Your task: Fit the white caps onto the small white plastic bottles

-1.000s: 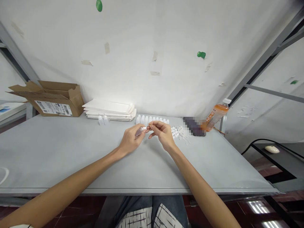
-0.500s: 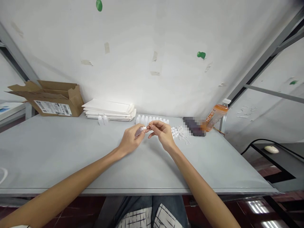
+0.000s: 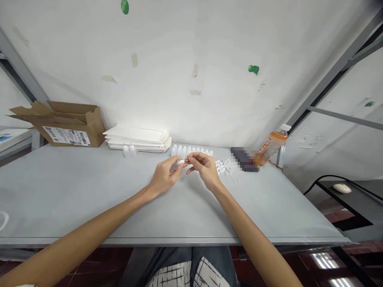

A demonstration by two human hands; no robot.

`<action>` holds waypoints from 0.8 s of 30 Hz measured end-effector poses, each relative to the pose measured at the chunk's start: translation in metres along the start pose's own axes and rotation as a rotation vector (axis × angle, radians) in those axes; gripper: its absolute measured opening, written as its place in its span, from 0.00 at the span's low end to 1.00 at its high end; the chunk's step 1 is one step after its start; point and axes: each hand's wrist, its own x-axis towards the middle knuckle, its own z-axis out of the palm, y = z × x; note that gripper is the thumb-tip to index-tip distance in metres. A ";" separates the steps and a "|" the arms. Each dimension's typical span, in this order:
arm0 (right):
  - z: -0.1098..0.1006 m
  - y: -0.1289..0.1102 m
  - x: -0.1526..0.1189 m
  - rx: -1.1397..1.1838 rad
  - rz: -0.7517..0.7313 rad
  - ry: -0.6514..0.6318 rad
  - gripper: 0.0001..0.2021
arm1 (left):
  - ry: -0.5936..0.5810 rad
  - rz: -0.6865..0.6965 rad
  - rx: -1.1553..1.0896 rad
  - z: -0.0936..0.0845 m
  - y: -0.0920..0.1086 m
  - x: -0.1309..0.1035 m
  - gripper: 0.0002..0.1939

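Note:
My left hand [image 3: 164, 175] is closed around a small translucent white bottle [image 3: 174, 166], which lies tilted with its top toward the right. The fingertips of my right hand [image 3: 205, 167] are pinched together at the bottle's tip; whatever they grip is too small to make out. Behind my hands stands a row of several small white bottles [image 3: 180, 150]. Just right of my right hand lies a loose pile of small white pieces [image 3: 223, 166]. Two more small bottles [image 3: 129, 151] stand upright to the left, in front of the white stack.
An open cardboard box [image 3: 72, 125] sits at the back left, beside a stack of white sheets or envelopes [image 3: 137, 137]. Toward the right are a dark, partly blurred object [image 3: 243, 158] and an orange drink bottle [image 3: 271, 145]. The grey table's front edge [image 3: 179, 240] runs below my forearms.

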 end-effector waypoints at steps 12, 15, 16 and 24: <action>-0.001 0.004 0.001 0.002 0.029 -0.032 0.12 | 0.006 0.011 -0.004 0.000 0.000 0.000 0.14; 0.000 0.005 0.000 0.009 0.023 -0.035 0.11 | 0.012 0.015 -0.012 -0.001 0.001 0.001 0.14; 0.001 0.005 0.000 0.014 0.019 -0.031 0.11 | 0.012 0.014 -0.012 -0.001 0.002 0.001 0.14; -0.002 0.008 0.003 -0.055 0.019 0.060 0.13 | 0.045 -0.010 0.067 -0.003 -0.004 0.002 0.13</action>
